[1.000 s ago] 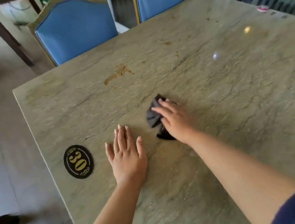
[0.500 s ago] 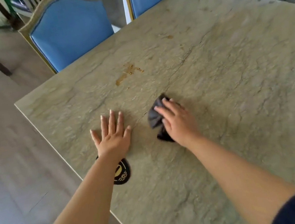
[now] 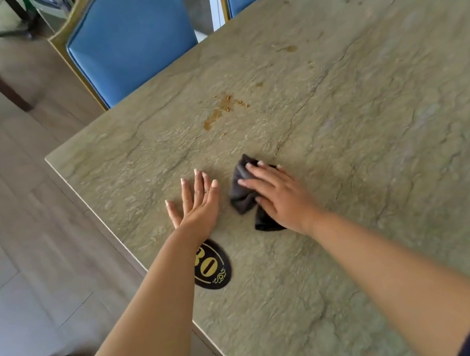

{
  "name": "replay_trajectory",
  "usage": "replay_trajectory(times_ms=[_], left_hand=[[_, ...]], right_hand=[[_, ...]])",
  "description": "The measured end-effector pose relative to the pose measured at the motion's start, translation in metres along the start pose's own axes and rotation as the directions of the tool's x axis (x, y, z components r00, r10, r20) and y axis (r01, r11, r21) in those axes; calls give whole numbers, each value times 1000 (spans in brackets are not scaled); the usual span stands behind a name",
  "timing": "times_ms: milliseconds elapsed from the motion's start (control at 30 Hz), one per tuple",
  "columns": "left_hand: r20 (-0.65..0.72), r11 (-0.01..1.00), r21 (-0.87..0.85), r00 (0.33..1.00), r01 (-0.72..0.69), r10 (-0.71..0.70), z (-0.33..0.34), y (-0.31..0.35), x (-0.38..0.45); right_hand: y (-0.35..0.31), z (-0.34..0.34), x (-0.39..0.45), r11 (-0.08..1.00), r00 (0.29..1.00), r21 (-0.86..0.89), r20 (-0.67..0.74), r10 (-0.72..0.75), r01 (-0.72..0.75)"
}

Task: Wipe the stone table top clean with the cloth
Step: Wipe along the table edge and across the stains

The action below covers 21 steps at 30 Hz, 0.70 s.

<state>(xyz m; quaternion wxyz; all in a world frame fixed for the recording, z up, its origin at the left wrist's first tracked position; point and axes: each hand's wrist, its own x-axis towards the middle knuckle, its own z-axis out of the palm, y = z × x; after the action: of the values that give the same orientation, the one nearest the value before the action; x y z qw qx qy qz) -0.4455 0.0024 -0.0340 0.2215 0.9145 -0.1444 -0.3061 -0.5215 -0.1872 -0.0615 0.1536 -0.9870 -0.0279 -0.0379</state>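
Right hand (image 3: pixel 281 199) flat on cloth (image 3: pixel 241 194), left hand (image 3: pixel 199 205) beside.

Number plaque (image 3: pixel 213 268) half hidden under the left forearm; cloth (image 3: pixel 241 194) partly beneath the right hand (image 3: pixel 281 199).

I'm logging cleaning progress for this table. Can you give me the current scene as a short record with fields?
surface: stone table top
cloth: dark cloth, bunched, lying on the table
right hand: right hand presses flat on the cloth
left hand: left hand rests flat on the table beside the cloth, apart from it
dirt left: brown stain beyond the hands, smaller spots farther off
other items: black oval number plaque, partly under the left forearm
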Motion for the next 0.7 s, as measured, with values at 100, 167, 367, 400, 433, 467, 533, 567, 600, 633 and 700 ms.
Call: replay_trajectory(times_ms=[100,167,367,400,433,467,533,567,600,633,700], left_hand=[[-14,999,37,1000,0,0,2,0,0],[-35,998,66,999,0,3,4,0,3],[-73,982,188,997,-11,25,8,0,3],[-77,981,191,997,-17,33,8,-1,3],[-80,981,192,996,-26,42,9,-2,3],[-89,980,194,995,-35,53,10,-3,2],[-136,980,193,988,-49,76,13,-4,-2],[-175,982,179,981,-52,83,14,-4,-3],[-226,986,155,970,-53,88,14,-3,-5],[-282,988,135,952,-80,116,13,0,-7],[-334,936,221,880,-274,336,12,8,-2]], right_hand=[[3,0,17,938,932,24,-102,347,-346],[-16,4,33,865,860,25,-97,501,-501],[-43,2,17,889,956,370,-8,293,-270],[-42,1,9,851,932,442,-81,353,-283],[-43,2,2,828,878,447,-169,448,-337],[-45,4,-4,804,800,414,-242,549,-426],[-52,6,-11,700,646,347,-275,712,-624],[-57,9,-13,660,606,302,-262,751,-688],[-63,14,-15,652,599,244,-260,757,-718],[-68,18,-17,658,607,183,-267,748,-731],[-72,21,-19,658,620,83,-265,739,-749]])
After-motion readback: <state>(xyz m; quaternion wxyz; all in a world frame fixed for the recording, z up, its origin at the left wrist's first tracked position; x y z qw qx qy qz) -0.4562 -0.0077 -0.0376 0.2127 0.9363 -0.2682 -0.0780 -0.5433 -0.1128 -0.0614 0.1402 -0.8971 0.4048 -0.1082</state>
